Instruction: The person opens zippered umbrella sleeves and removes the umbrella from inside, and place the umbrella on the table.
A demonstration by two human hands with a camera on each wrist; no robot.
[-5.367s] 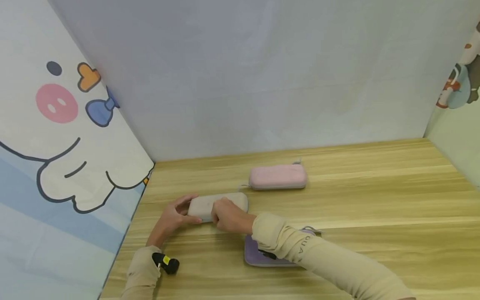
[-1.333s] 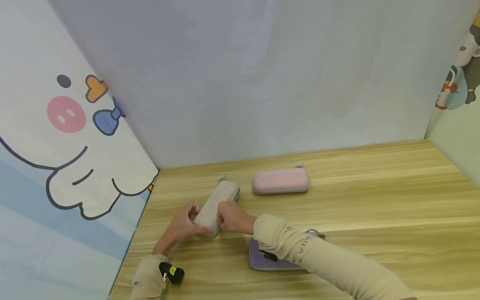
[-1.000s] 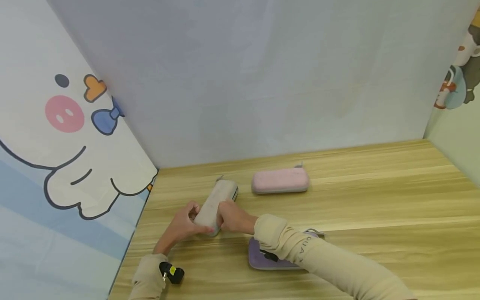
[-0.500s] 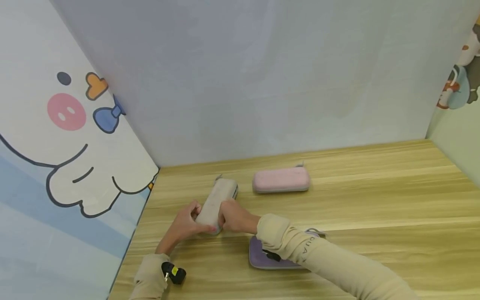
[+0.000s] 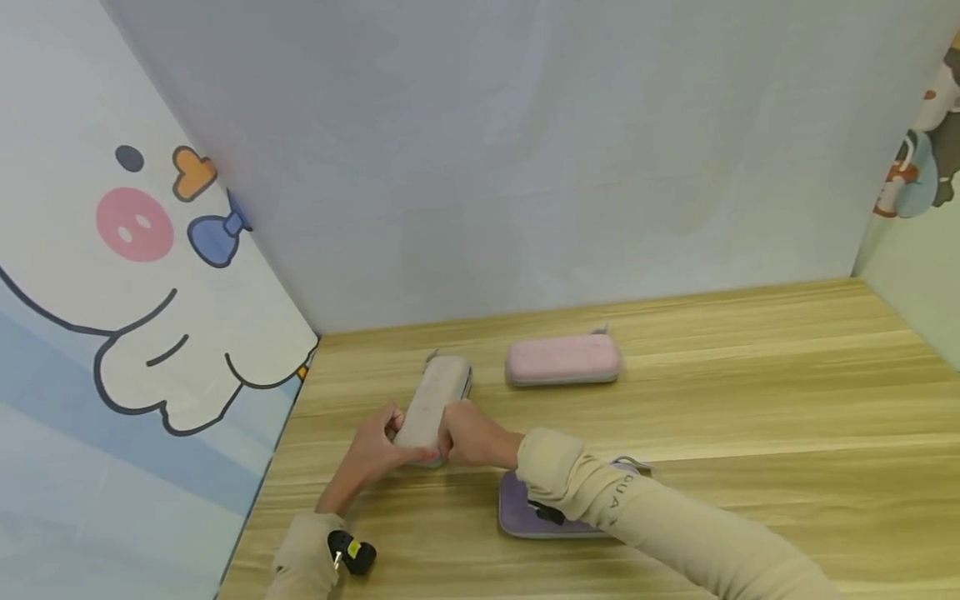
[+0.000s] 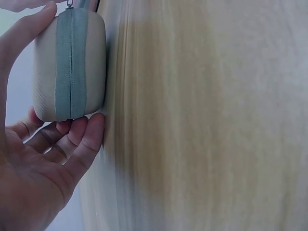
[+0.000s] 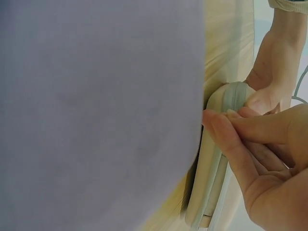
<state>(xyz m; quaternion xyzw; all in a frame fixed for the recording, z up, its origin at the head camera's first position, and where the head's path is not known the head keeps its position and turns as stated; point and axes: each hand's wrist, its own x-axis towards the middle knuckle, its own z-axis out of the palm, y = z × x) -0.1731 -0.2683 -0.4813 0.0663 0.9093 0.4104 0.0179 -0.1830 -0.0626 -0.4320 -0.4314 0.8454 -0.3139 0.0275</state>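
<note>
Basically, left hand [image 5: 375, 450] clamps the near end of the cream zipper case [image 5: 430, 404] between thumb and fingers; right hand [image 5: 474, 435] pinches at its 4 o'clock side, apparently on the zipper pull [image 6: 70, 4]. Best: brace that end firmly, draw the pull level with the track, ease round the corner. Case lies on the table [image 5: 735, 417], far end toward 1 o'clock; smooth shell, teal-grey zip band [image 6: 71, 62], slit gaping along its right side.

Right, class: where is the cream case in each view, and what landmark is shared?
Head: cream case left of centre, below mid-height.
Left wrist: case at upper left, end-on.
Right wrist: case right of centre, reaching near the bottom.
Shared landmark: left hand, at the case's end in all three.
</note>
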